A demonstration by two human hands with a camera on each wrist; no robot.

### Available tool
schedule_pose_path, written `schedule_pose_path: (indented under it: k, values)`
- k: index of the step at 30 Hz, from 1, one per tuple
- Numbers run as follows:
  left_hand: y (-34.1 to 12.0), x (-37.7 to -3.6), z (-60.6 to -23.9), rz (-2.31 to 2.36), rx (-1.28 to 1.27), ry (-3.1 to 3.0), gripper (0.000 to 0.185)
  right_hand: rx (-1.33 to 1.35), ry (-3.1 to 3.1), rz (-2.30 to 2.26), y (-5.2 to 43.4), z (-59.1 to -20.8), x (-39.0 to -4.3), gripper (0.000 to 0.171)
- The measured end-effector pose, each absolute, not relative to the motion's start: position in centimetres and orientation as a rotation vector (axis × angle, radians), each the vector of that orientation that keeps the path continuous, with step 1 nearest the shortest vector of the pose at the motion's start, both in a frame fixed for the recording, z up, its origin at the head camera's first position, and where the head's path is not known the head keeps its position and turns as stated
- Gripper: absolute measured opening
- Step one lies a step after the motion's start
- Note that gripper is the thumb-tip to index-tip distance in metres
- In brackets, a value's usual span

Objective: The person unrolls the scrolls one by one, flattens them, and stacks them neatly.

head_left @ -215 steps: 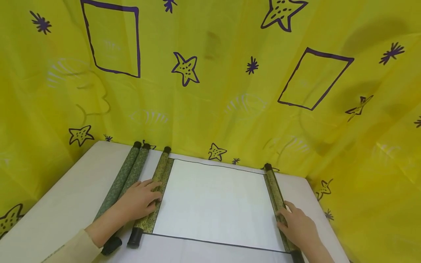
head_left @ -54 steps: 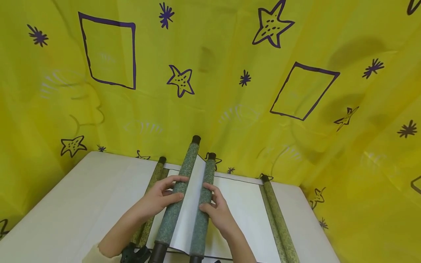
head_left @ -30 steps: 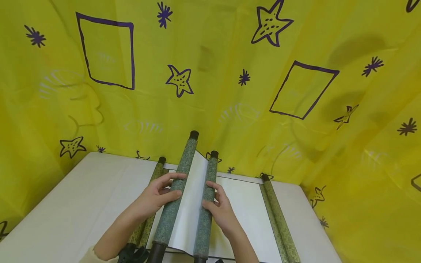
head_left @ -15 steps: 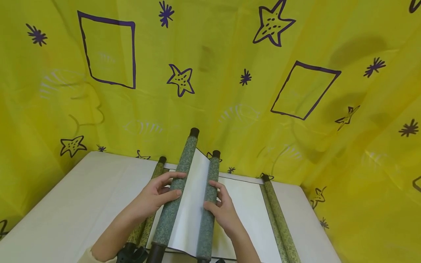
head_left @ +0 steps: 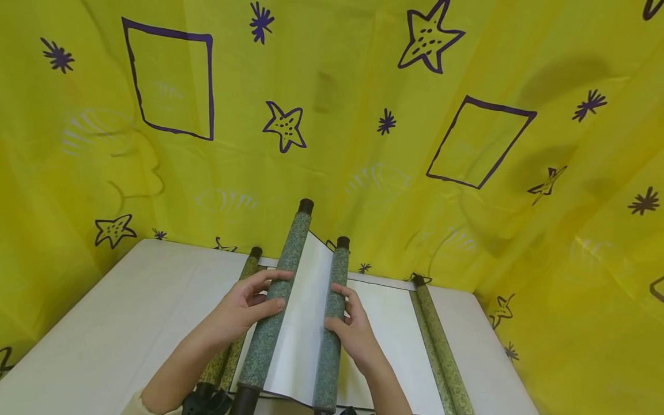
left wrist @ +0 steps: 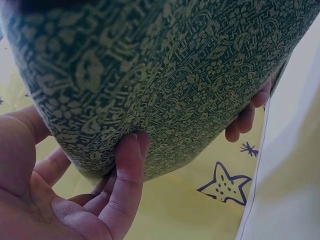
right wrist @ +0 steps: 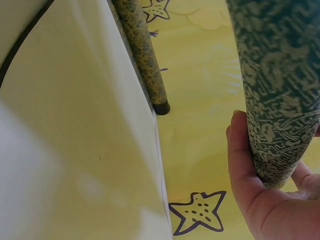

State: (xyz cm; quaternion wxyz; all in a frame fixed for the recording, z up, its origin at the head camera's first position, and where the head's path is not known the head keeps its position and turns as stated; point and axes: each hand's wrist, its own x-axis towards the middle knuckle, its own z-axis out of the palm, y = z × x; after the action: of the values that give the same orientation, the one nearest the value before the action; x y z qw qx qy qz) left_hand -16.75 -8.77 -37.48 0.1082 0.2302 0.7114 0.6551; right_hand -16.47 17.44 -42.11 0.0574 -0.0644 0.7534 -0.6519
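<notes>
Both hands grip a brocade-patterned scroll's cylindrical green rollers; smooth white paper between.

The worktop is a flat white surface with a matte finish, set into a corner. A yellow fabric backdrop encloses it at the rear and on both sides, hanging in soft folds and meeting the worktop along its far edge. The backdrop carries a hand-drawn purple print: outlined rectangles, dotted stars and small asterisk marks. Lighting is even and diffuse. Soft grey shadows fall on the backdrop at upper right.
</notes>
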Motion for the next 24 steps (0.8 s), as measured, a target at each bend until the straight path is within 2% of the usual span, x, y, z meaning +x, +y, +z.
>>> schedule_pose_path:
  k: [24]
  values:
    - [-9.23,-16.27,-36.82,1.949,0.731,2.105,0.047,-0.21,2.328,-1.957,17.45,-42.21,-16.53,0.064]
